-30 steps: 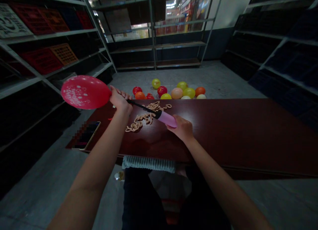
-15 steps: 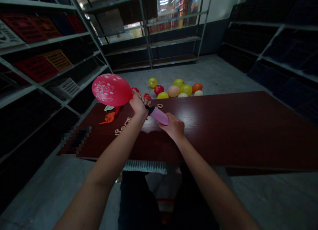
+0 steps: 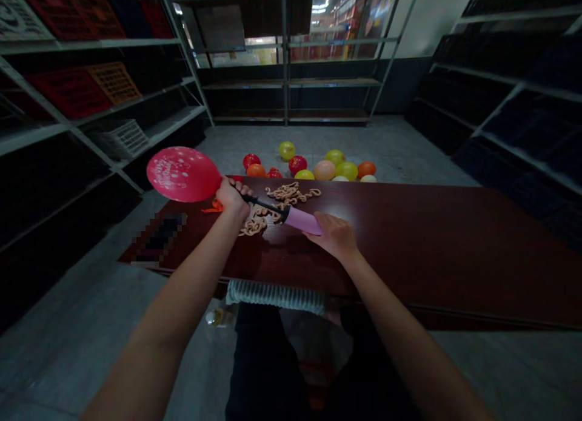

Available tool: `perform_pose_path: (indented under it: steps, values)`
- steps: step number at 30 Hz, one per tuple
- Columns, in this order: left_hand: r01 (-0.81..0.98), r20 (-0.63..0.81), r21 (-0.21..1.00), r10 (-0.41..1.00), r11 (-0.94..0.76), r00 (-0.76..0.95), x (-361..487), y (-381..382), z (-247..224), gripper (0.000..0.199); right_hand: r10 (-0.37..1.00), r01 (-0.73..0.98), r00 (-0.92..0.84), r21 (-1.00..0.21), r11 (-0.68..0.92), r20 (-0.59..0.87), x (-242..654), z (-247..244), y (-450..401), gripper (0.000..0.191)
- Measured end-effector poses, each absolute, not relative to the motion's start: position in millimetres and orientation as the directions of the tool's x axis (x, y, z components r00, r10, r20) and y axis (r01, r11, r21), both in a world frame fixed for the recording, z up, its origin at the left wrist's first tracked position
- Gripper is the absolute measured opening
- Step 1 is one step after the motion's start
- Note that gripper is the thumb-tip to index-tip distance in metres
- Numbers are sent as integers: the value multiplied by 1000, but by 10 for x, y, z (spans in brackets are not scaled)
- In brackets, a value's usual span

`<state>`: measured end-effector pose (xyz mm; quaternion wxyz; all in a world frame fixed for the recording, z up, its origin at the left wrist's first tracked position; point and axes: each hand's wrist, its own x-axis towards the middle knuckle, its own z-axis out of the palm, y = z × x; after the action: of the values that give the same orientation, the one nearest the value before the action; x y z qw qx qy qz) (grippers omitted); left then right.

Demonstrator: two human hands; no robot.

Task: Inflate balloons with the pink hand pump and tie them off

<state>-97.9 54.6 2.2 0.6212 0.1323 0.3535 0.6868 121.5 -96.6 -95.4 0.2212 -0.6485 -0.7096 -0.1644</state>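
Note:
A red balloon with white printing, well inflated, points to the left above the table. My left hand is closed around its neck and the front end of a balloon pump, hiding where the two meet. The pump's pink barrel is in my right hand, fingers wrapped round its rear. Between my hands the black pump rod shows, drawn out of the barrel. Under it on the table lie curly tan strands. An orange uninflated balloon lies beside my left hand.
The dark wooden table spans the view before me. Past its far edge, several inflated balloons rest on the floor. A blurred-out dark item lies at the table's left end. Shelves with crates stand at left; more racks stand behind and right.
My hands have moved apart, exposing the black rod that was mostly inside the pink barrel. The balloon has shifted left with my left hand. The head view has tilted and shifted slightly.

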Motion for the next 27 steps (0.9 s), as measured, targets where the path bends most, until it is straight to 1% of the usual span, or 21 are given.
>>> perform_pose_path:
  steps: [3,7,11,14,17,20,24,27]
  values:
    - [-756,-239,654,947,-5,-213,-1270,641,212,42,839,989,-84,-60,138,538,1217,-949,-968,42]
    - [-743,-192,665,945,-73,-264,-1346,575,471,46,837,977,-89,-117,179,539,1223,-951,-962,45]
    - [-719,-87,673,948,-171,-306,-1088,494,631,48,835,973,30,-208,103,550,1257,-972,-950,44]
    - [-697,-47,690,949,-196,-313,-794,515,680,50,838,960,106,-273,53,535,1279,-978,-938,44]
    - [-675,-21,713,956,-191,-293,-444,511,644,50,847,944,145,-329,37,511,1286,-970,-924,44]
    - [-658,-22,736,967,-156,-254,-78,422,488,50,850,932,183,-363,10,495,1293,-964,-915,45]
    - [-634,-65,769,976,-83,-207,225,269,217,46,859,929,211,-370,-28,466,1308,-956,-913,46]
    - [-642,-105,765,973,-54,-207,187,236,103,45,870,936,200,-350,-33,451,1287,-947,-909,43]
